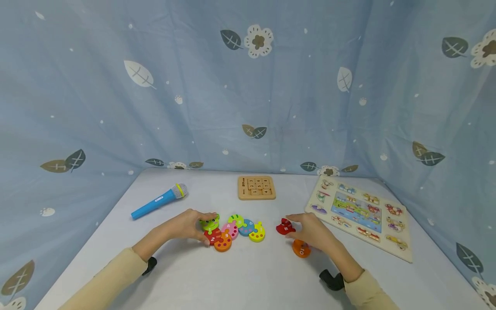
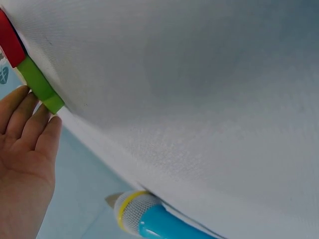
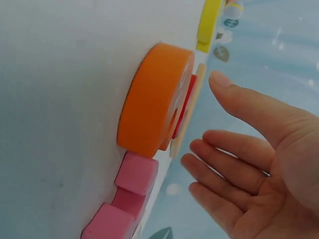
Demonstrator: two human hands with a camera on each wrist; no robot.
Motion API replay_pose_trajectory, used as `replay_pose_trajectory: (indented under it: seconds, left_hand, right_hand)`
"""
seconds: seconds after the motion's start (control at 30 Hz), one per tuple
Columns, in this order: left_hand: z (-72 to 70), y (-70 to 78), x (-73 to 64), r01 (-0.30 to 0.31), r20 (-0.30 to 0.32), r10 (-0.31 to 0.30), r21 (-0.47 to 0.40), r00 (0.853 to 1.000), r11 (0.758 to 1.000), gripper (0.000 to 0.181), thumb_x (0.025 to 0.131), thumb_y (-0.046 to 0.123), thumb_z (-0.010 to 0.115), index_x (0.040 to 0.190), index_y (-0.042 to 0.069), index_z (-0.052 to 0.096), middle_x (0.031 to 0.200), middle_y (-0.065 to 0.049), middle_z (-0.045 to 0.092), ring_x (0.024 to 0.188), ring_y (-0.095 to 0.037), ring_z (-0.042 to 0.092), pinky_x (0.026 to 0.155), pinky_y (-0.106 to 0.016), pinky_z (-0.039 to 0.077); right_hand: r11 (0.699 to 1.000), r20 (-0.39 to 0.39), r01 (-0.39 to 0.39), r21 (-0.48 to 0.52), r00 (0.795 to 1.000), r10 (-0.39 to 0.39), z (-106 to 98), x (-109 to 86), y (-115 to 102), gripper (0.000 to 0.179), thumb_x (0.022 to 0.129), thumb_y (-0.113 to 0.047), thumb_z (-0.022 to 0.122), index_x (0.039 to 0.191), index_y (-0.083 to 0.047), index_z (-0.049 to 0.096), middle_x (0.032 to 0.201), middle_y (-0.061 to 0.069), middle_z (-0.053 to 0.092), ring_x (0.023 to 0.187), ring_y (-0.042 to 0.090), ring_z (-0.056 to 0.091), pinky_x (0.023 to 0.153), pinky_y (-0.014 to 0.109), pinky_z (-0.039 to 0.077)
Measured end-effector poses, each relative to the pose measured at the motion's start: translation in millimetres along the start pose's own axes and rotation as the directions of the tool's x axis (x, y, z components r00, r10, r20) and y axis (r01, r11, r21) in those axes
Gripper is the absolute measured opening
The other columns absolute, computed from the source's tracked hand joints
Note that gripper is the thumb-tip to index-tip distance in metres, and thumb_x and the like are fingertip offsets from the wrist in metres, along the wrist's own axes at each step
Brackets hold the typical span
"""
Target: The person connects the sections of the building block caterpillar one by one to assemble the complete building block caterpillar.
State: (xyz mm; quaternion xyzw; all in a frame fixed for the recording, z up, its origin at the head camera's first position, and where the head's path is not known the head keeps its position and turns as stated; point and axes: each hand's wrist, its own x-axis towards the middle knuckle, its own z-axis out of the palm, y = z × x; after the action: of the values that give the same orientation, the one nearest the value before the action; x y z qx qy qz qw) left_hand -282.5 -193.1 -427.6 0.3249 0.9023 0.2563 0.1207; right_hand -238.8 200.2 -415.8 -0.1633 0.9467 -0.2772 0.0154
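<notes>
My left hand (image 1: 190, 224) spans the front end of a caterpillar number puzzle, its fingertips at the smiling green head (image 1: 210, 224) and its thumb by the red piece (image 1: 212, 236) marked 2. In the left wrist view, the fingers extend almost straight along the head's edge. Joined on behind are an orange piece (image 1: 223, 242), a pink one (image 1: 231, 230), a green one, a blue one and a yellow one (image 1: 257, 232). My right hand (image 1: 313, 232) has its thumb and fingers spread around a loose red piece (image 1: 285, 227). Beside its palm lies an orange piece (image 3: 154, 102) marked 10, with a pink piece (image 3: 124, 194) next to it.
A blue toy microphone (image 1: 159, 201) lies at the back left. At the back middle is a wooden sliding number board (image 1: 256, 187). A picture puzzle board (image 1: 360, 215) covers the right side. A patterned blue curtain (image 1: 248, 94) surrounds the white table (image 1: 248, 280).
</notes>
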Motion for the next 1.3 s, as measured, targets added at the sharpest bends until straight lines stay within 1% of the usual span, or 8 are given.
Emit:
replay_pose_trajectory:
  seconds: [0.1, 0.17, 0.27, 0.37, 0.5, 0.73, 1.1, 1.3]
  left_hand:
    - [0.4, -0.5, -0.1, -0.002, 0.000, 0.002, 0.004, 1.000, 1.000, 0.084, 0.068, 0.043, 0.085, 0.137, 0.006, 0.055, 0.140, -0.008, 0.052, 0.132, -0.030, 0.044, 0.104, -0.047, 0.040]
    - [0.5, -0.9, -0.3, -0.003, -0.001, 0.003, 0.008, 1.000, 1.000, 0.084, 0.068, 0.044, 0.085, 0.137, 0.006, 0.055, 0.140, -0.008, 0.052, 0.132, -0.030, 0.044, 0.104, -0.047, 0.040]
    - [0.8, -1.5, -0.6, -0.004, -0.002, 0.004, 0.007, 1.000, 1.000, 0.083, 0.068, 0.043, 0.085, 0.136, 0.005, 0.055, 0.140, -0.008, 0.052, 0.132, -0.030, 0.044, 0.104, -0.047, 0.040]
    - [1.1, -1.7, -0.8, -0.002, 0.002, 0.002, 0.008, 1.000, 1.000, 0.084, 0.068, 0.043, 0.085, 0.136, 0.005, 0.055, 0.140, -0.009, 0.052, 0.132, -0.030, 0.044, 0.104, -0.048, 0.040]
    - [0.9, -1.3, -0.6, 0.004, 0.004, -0.004, 0.005, 1.000, 1.000, 0.083, 0.068, 0.043, 0.085, 0.136, 0.005, 0.055, 0.140, -0.008, 0.052, 0.132, -0.031, 0.044, 0.104, -0.048, 0.040]
    - [0.2, -0.2, -0.3, 0.004, 0.006, -0.004, -0.001, 1.000, 1.000, 0.083, 0.069, 0.042, 0.085, 0.136, 0.005, 0.055, 0.139, -0.008, 0.053, 0.132, -0.031, 0.044, 0.104, -0.048, 0.039]
    - [0.9, -2.0, 1.4, -0.011, 0.004, 0.011, 0.008, 1.000, 1.000, 0.084, 0.068, 0.044, 0.085, 0.136, 0.006, 0.055, 0.139, -0.008, 0.053, 0.132, -0.030, 0.044, 0.104, -0.047, 0.040]
    - [0.6, -2.6, 2.4, -0.016, 0.000, 0.016, 0.010, 1.000, 1.000, 0.084, 0.067, 0.045, 0.085, 0.136, 0.006, 0.056, 0.139, -0.008, 0.053, 0.132, -0.030, 0.044, 0.104, -0.046, 0.040]
  right_hand:
    - [0.999, 0.011, -0.038, -0.009, 0.999, 0.038, 1.1, 2.1, 1.2, 0.051, 0.074, -0.018, 0.085, 0.120, -0.004, 0.068, 0.122, 0.016, 0.065, 0.048, 0.017, 0.049, 0.042, 0.021, 0.039]
    - [0.999, 0.023, -0.047, -0.012, 0.999, 0.048, 1.9, 3.9, 1.5, 0.051, 0.074, -0.019, 0.085, 0.120, -0.004, 0.068, 0.122, 0.016, 0.065, 0.049, 0.015, 0.047, 0.040, 0.020, 0.034]
    - [0.999, 0.037, -0.036, -0.021, 0.999, 0.037, 3.6, 6.7, 2.1, 0.050, 0.074, -0.020, 0.085, 0.119, -0.003, 0.069, 0.119, 0.016, 0.066, 0.071, 0.015, 0.058, 0.045, 0.020, 0.040]
    - [0.999, 0.052, -0.004, -0.033, 0.999, 0.006, 5.3, 9.6, 2.5, 0.049, 0.075, -0.020, 0.084, 0.118, -0.003, 0.069, 0.117, 0.015, 0.067, 0.092, 0.020, 0.061, 0.064, 0.024, 0.053]
    - [0.998, 0.066, 0.032, -0.052, 0.997, -0.029, 7.6, 13.5, 2.1, 0.048, 0.075, -0.020, 0.084, 0.117, -0.003, 0.069, 0.113, 0.012, 0.069, 0.094, 0.021, 0.063, 0.085, 0.036, 0.055]
    - [0.993, 0.068, 0.054, -0.102, 0.997, -0.047, 12.7, 22.3, -2.4, 0.049, 0.074, -0.021, 0.085, 0.115, -0.001, 0.069, 0.106, 0.011, 0.070, 0.084, 0.018, 0.060, 0.080, 0.033, 0.056]
    - [0.995, 0.079, 0.056, -0.082, 0.996, -0.049, 15.4, 26.5, -4.4, 0.050, 0.074, -0.014, 0.084, 0.119, -0.001, 0.067, 0.116, 0.013, 0.067, 0.099, 0.023, 0.062, 0.089, 0.041, 0.053]
    - [0.994, 0.044, 0.007, -0.113, 0.999, -0.002, 16.5, 26.0, -5.3, 0.049, 0.073, -0.019, 0.086, 0.116, -0.001, 0.069, 0.111, 0.012, 0.069, 0.093, 0.022, 0.061, 0.088, 0.040, 0.054]
